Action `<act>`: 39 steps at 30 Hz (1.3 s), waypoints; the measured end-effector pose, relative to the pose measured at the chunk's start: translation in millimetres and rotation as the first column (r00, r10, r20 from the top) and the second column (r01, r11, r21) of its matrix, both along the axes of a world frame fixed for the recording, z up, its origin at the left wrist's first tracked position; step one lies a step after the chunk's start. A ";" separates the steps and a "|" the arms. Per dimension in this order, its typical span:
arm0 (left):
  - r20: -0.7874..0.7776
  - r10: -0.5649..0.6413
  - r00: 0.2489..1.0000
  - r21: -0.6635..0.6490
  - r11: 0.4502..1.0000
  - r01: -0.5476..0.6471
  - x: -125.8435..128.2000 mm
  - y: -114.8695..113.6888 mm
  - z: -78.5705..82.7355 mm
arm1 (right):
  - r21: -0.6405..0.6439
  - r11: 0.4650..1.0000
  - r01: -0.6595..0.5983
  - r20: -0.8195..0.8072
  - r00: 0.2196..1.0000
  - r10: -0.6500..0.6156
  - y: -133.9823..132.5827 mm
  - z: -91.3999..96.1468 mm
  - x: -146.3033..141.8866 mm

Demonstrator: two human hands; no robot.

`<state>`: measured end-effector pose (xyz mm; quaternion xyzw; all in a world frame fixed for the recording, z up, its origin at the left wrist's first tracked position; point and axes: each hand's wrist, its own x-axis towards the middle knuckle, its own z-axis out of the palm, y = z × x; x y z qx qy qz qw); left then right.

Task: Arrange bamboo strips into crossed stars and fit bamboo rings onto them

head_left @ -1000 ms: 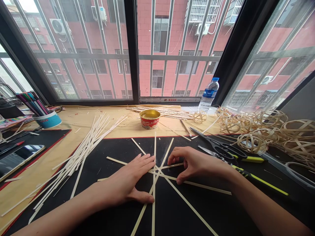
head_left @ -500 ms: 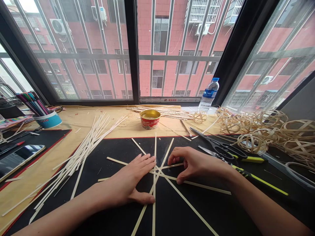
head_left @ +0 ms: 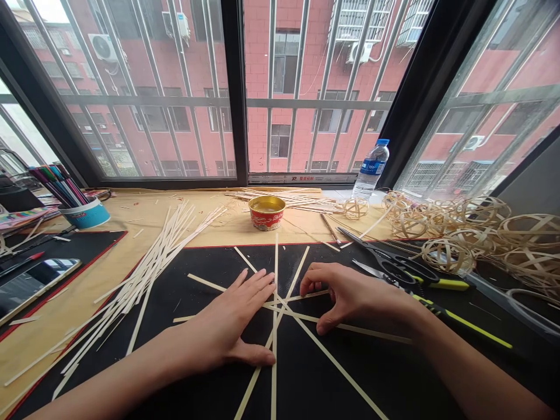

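Note:
Several thin pale bamboo strips [head_left: 336, 364] cross in a star on a black cutting mat [head_left: 371, 373], overlapping near the middle. My left hand [head_left: 236, 315] lies flat across the strips left of the crossing, its fingers spread and its thumb pressing on an upright strip. To the right of the crossing, my right hand [head_left: 350, 297] is cupped, with fingertips and thumb resting on strips. Neither hand lifts a strip. The strips' overlap beneath my fingers is partly hidden.
Loose bamboo strips [head_left: 144, 291] fan across tan paper [head_left: 219, 230] at left. Scissors [head_left: 394, 268] and yellow-handled shears [head_left: 459, 319] lie at right, beside woven bamboo balls [head_left: 446, 255]. A red tin [head_left: 266, 213], water bottle [head_left: 371, 170] and pen cup [head_left: 84, 213] stand beyond.
The fingers of my left hand have spread further apart on the strips. My right hand has shifted slightly to the right, and the strips have barely moved.

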<state>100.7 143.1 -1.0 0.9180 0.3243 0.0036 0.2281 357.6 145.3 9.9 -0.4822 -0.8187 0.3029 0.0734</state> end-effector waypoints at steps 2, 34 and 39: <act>0.017 0.014 1.000 0.048 0.999 -0.014 0.0 -1.1 1.3 | -0.002 1.000 0.015 0.037 0.999 -0.015 -0.8 1.4 3.1; -0.082 0.165 0.983 0.332 0.934 -0.129 -9.1 -1.5 9.9 | -0.443 0.892 -0.087 -0.166 0.986 0.013 0.8 -1.2 7.4; -0.086 0.209 0.974 0.268 0.946 -0.179 -5.5 -5.9 6.7 | -0.392 0.918 -0.068 -0.130 0.991 0.018 -0.7 -0.4 8.9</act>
